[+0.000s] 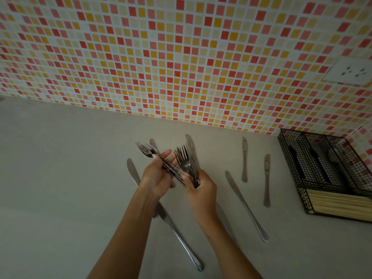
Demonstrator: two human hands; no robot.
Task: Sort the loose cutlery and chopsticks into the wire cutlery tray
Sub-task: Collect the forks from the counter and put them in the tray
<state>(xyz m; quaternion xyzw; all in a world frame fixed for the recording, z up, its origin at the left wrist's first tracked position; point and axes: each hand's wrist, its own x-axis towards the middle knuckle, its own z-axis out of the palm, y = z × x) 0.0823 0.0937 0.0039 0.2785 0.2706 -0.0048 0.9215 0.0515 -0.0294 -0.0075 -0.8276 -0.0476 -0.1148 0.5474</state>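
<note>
Left grip (156,177): raised over the desk (60,178); it grasps the left fork bundle (147,151) across your palm; tines point up and to the left, handles slant down toward your right grip
Right grip (201,190): clenched round the handles of the right fork bundle (184,158); tines fan upward, just beside the left bundle's handles; whether the two bundles touch, you cannot tell
Knives (245,204): loose and flat on the desk; three lie to the right of your hands, between them and the tray; others lie under and to the left of your forearms, partly hidden; one more shows behind the right bundle
Wire cutlery tray (290,162): black mesh, at the right edge of the desk against the wall; well apart from both grips
Chopsticks (342,204): pale, stacked crosswise in the tray's near compartment
Long compartments (314,164): dark shapes lie inside; too dim to name
Wall (181,57): small red, orange and cream tiles; a white socket (352,72) at the right
</note>
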